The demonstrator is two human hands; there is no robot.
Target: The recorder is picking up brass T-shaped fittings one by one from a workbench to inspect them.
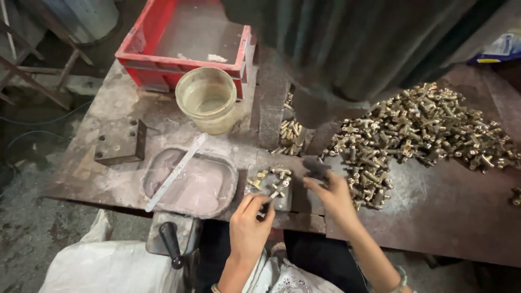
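My left hand (249, 225) rests at the near edge of a small metal block (269, 188) that carries a few brass fittings; its thumb and fingers pinch something small and dark that I cannot make out. To the right, my right hand (334, 192) has its fingers closed on a dark piece at the foot of the machine. Just right of that hand begins a big heap of brass T-shaped fittings (423, 130). More brass pieces (291, 133) lie under the dark machine body (347, 49).
A shallow grey tray of milky liquid (190, 184) with a flat stick (176, 172) lies left of the block. Behind stand a yellowish plastic cup (208, 106), a red crate (184, 38) and a drilled steel block (120, 142). A black-handled lever (171, 244) and white sack (103, 266) sit near me.
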